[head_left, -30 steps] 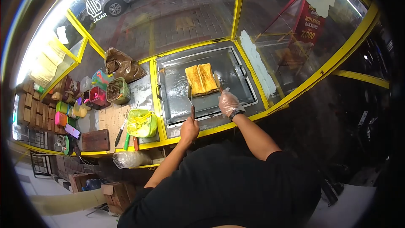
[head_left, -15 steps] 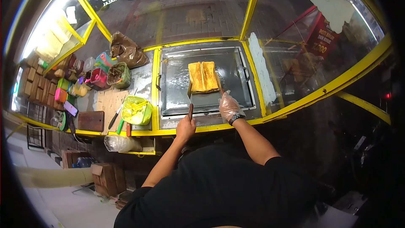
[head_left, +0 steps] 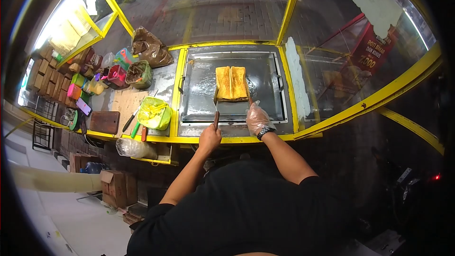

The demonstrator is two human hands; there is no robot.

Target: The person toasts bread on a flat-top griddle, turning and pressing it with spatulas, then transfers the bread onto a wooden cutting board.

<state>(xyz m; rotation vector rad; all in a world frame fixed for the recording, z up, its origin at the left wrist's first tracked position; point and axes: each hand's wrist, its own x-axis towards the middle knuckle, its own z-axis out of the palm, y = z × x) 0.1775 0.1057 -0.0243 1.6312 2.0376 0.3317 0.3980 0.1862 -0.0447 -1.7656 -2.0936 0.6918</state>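
Observation:
A browned slab of toasted bread (head_left: 231,83), with a seam down its middle, lies on the flat metal griddle (head_left: 198,106). My left hand (head_left: 210,139) is closed around the wooden handle of a spatula (head_left: 216,119), whose blade stands at the bread's lower left edge. In a clear plastic glove, my right hand (head_left: 259,118) grips a second spatula (head_left: 250,100) by its brown handle, at the lower right edge. Much of the right tool is hidden by the bread and my fingers. Both tools flank the bread.
Left of the griddle are a yellow-green tub (head_left: 155,114), a knife (head_left: 129,121), a dark wooden board (head_left: 104,122) and a phone (head_left: 84,106). Open containers (head_left: 139,74) and a brown bag (head_left: 150,50) stand behind. Yellow-framed glass panels (head_left: 284,16) enclose the far side.
The head view has shifted slightly, moving the stall in the picture. Both hands keep their spatulas at the bread's sides, and the bread looks much the same.

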